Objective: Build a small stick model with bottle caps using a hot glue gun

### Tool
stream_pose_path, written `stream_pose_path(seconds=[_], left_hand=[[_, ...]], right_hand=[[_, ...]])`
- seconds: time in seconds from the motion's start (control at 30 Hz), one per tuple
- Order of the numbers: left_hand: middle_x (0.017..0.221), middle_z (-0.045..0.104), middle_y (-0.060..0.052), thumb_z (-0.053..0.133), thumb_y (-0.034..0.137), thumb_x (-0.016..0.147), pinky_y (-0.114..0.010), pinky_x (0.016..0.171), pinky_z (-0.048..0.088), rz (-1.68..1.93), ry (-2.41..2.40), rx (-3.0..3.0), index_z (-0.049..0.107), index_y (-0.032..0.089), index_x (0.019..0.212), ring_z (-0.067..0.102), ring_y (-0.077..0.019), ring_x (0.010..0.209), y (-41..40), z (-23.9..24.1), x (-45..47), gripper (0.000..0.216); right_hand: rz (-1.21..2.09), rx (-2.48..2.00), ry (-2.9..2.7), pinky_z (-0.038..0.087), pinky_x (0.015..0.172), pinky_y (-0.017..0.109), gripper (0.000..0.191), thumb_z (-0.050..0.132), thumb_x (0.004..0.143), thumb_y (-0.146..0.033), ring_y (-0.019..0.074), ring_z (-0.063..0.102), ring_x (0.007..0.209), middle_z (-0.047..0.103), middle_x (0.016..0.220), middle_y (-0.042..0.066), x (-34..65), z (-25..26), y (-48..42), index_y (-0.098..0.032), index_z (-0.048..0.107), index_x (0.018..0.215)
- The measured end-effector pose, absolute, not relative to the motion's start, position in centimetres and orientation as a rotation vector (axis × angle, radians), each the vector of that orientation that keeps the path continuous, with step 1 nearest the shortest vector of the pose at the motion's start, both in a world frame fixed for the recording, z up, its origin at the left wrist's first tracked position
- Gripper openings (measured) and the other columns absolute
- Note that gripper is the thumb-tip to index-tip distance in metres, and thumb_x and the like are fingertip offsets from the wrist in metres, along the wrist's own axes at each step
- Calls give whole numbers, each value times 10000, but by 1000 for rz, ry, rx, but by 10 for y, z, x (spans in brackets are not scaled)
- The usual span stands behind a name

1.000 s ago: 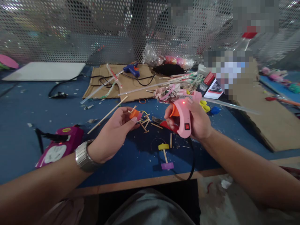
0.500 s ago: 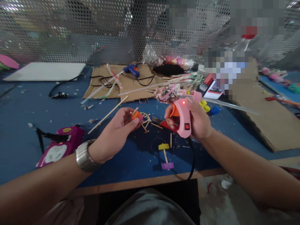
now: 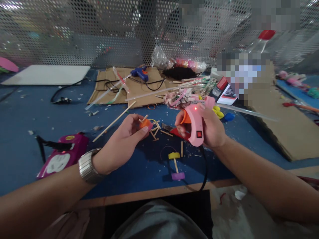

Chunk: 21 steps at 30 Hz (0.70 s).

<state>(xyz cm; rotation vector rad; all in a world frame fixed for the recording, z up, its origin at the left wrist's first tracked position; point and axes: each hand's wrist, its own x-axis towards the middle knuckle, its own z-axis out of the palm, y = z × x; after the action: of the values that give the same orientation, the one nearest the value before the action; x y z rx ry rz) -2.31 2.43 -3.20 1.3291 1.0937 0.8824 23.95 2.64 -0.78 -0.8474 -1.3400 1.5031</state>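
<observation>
Between the thumb and fingers of my left hand (image 3: 124, 141) is a small orange and pink piece (image 3: 146, 124) with a short wooden stick through or against it. My right hand (image 3: 211, 124) is wrapped round a pink glue gun (image 3: 196, 127) with an orange trigger; its red light is lit and its cord hangs down. Short wooden sticks (image 3: 156, 128) lie just past my left fingers. A red-handled cutter (image 3: 178, 132) rests beside my right fingers, partly hidden. Nearer me, a yellow disc (image 3: 173, 155) and a purple disc (image 3: 177, 176) are joined by a stick.
A magenta device (image 3: 59, 159) with a cable stands at left. Farther back, a blue glue gun (image 3: 140, 73) rests on cardboard (image 3: 147, 93). Yellow and blue pieces (image 3: 228, 117) lie behind my right hand. A long stick (image 3: 114, 121) lies at left, and more cardboard (image 3: 281, 122) at right.
Both hands keep their grips and stay almost in place. The view has shifted very slightly; nothing was picked up or let go.
</observation>
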Motion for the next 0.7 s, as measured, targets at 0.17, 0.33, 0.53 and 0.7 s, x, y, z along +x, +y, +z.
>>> stream_pose_path(seconds=[0.17, 0.33, 0.53, 0.7], left_hand=[[1201, 714, -51, 737, 496, 1030, -551, 1139, 536, 817, 1161, 1444, 604, 227, 1307, 681, -257, 1166, 26, -30, -25, 408], [1190, 720, -40, 752, 494, 1028, -518, 1103, 549, 820, 1150, 1417, 622, 232, 1296, 680, -245, 1132, 25, -26, -24, 397], [1123, 681, 0, 843, 405, 978, -427, 1042, 641, 970, 1029, 1148, 648, 228, 1166, 673, -192, 1090, 22, -22, -19, 324], [1148, 673, -7, 803, 353, 1018, -424, 995, 694, 967, 957, 987, 637, 235, 1154, 678, -193, 1104, 19, -23, -16, 245]], right_hand=[[1520, -839, -1322, 411, 473, 266, 696, 635, 905, -857, 156, 566, 510, 639, 590, 43, 239, -8, 27, -186, 708, 738], [1532, -835, -1304, 414, 484, 282, 690, 641, 901, -852, 160, 559, 509, 628, 585, 43, 239, -7, 27, -184, 700, 739], [1508, -840, -1316, 418, 476, 279, 699, 629, 901, -866, 157, 558, 504, 629, 581, 36, 239, -6, 26, -192, 701, 731], [1507, -861, -1321, 434, 485, 287, 703, 626, 902, -874, 165, 562, 517, 632, 588, 39, 239, -6, 26, -194, 704, 739]])
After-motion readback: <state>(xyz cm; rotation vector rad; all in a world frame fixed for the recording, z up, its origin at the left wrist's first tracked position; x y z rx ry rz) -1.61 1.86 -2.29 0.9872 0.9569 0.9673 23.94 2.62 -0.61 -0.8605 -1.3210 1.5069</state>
